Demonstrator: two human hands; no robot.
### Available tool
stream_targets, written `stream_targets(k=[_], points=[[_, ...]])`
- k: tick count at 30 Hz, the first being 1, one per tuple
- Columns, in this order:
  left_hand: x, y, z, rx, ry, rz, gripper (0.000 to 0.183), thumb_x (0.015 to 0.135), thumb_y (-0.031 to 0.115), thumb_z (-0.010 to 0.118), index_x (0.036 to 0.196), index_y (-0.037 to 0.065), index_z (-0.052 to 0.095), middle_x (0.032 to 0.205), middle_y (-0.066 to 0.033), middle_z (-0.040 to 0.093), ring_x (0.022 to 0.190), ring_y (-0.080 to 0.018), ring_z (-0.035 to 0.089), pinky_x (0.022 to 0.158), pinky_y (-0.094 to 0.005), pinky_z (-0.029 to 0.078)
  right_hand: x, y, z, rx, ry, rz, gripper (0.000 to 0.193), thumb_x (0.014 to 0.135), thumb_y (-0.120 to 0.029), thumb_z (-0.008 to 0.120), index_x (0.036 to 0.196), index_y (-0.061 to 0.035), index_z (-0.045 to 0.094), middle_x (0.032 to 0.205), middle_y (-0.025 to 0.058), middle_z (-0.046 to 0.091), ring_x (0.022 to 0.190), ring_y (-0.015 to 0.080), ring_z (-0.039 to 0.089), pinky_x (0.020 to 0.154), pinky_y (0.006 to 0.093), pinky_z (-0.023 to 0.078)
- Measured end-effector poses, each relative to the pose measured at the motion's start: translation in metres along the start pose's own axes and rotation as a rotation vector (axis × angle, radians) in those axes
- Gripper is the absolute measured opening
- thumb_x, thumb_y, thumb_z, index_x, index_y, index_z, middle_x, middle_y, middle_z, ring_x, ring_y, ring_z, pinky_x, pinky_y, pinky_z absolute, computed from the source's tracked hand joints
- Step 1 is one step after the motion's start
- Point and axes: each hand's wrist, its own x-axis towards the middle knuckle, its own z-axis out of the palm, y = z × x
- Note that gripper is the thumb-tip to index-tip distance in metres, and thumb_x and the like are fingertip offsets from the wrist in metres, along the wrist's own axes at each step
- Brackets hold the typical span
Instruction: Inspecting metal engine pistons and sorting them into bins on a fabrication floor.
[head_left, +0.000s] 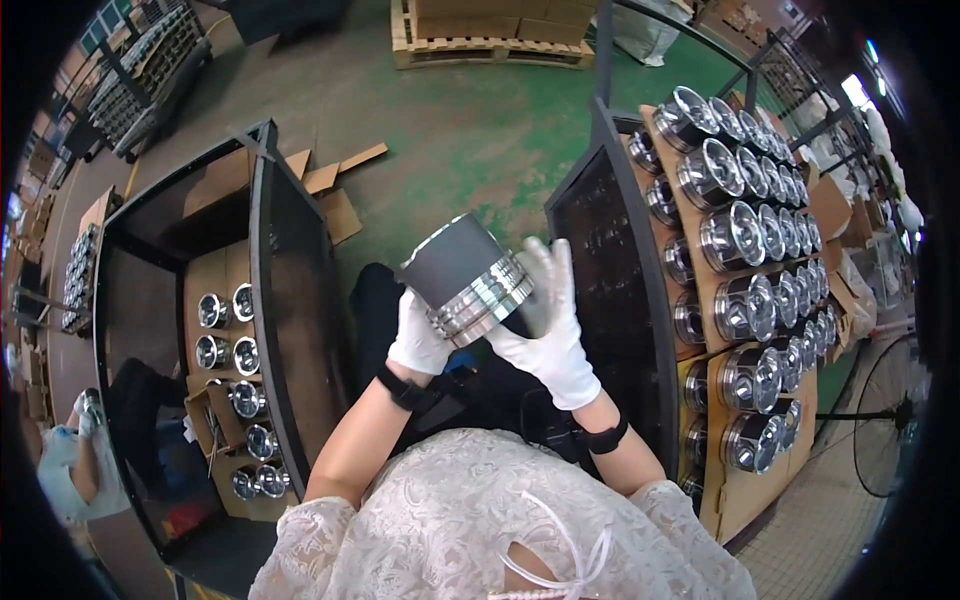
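A large metal piston (462,272) with a dark grey coated skirt and shiny ring grooves is held tilted in front of my body. My left hand (418,335), in a white glove, grips it from below on its left side; the piston hides part of those fingers. At the grooved end is my right hand (550,340), also gloved in white. Its fingers are spread and point upward, some of them blurred by motion. The right thumb lies close under the ring grooves, and whether it touches them I cannot tell.
On my right, a dark-framed cart (625,270) carries several rows of shiny pistons (735,240) on cardboard sheets (707,310). To the left stands a dark metal bin (270,300) with several pistons (246,355) inside. Cardboard scraps (335,200) lie on the green floor. Another person (80,460) is at far left.
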Motion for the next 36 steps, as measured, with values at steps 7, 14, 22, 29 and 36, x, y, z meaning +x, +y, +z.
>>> stream_targets(k=[7, 14, 22, 29, 36], points=[[-0.035, -0.005, 0.042, 1.344, -0.294, 0.828, 0.123, 0.065, 0.013, 0.089, 0.151, 0.003, 0.001, 0.142, -0.0196, 0.044, 0.131, -0.0285, 0.047, 0.113, -0.0406, 0.032, 0.030, -0.010, -0.011, 1.225, 0.052, 0.597, 0.059, 0.103, -0.040, 0.039, 0.150, -0.0061, 0.033, 0.145, 0.0151, 0.046, 0.133, 0.0265, 0.043, 0.111, 0.0401, 0.034], [-0.029, -0.018, 0.055, 1.269, -0.474, 0.878, 0.134, 0.060, 0.012, 0.091, 0.152, 0.003, -0.006, 0.137, -0.0180, 0.043, 0.124, -0.0282, 0.052, 0.105, -0.0399, 0.041, 0.007, 0.014, -0.043, 0.985, 0.092, 0.534, 0.049, 0.104, -0.035, 0.040, 0.140, -0.0028, 0.045, 0.135, 0.0115, 0.056, 0.123, 0.0195, 0.052, 0.108, 0.0333, 0.038], [-0.015, -0.030, 0.073, 1.385, -0.345, 0.707, 0.112, 0.065, 0.012, 0.087, 0.148, -0.008, 0.015, 0.114, -0.0189, 0.063, 0.106, -0.0283, 0.065, 0.092, -0.0361, 0.051, 0.023, -0.094, -0.066, -0.874, -0.147, -0.334, 0.030, 0.090, -0.024, 0.060, 0.111, -0.0040, 0.066, 0.094, 0.0140, 0.069, 0.079, 0.0272, 0.066, 0.070, 0.0360, 0.055], [-0.036, -0.050, 0.097, 1.467, -0.328, 0.481, 0.120, 0.064, 0.009, 0.089, 0.153, 0.002, 0.009, 0.129, -0.0185, 0.054, 0.113, -0.0252, 0.059, 0.098, -0.0368, 0.047, -0.004, -0.112, -0.064, -0.986, -0.389, 0.012, 0.033, 0.095, -0.029, 0.048, 0.079, -0.0051, 0.065, 0.078, 0.0174, 0.065, 0.070, 0.0347, 0.064, 0.066, 0.0466, 0.051], [-0.049, -0.046, 0.139, 1.641, -0.495, 0.591, 0.086, 0.082, 0.010, 0.070, 0.152, 0.001, 0.020, 0.150, -0.0226, 0.037, 0.140, -0.0315, 0.036, 0.114, -0.0401, 0.027, -0.054, -0.209, -0.161, -0.452, 0.097, 0.639, 0.057, 0.098, -0.052, 0.045, 0.093, 0.0012, 0.066, 0.085, 0.0110, 0.070, 0.081, 0.0193, 0.068, 0.074, 0.0368, 0.053]])
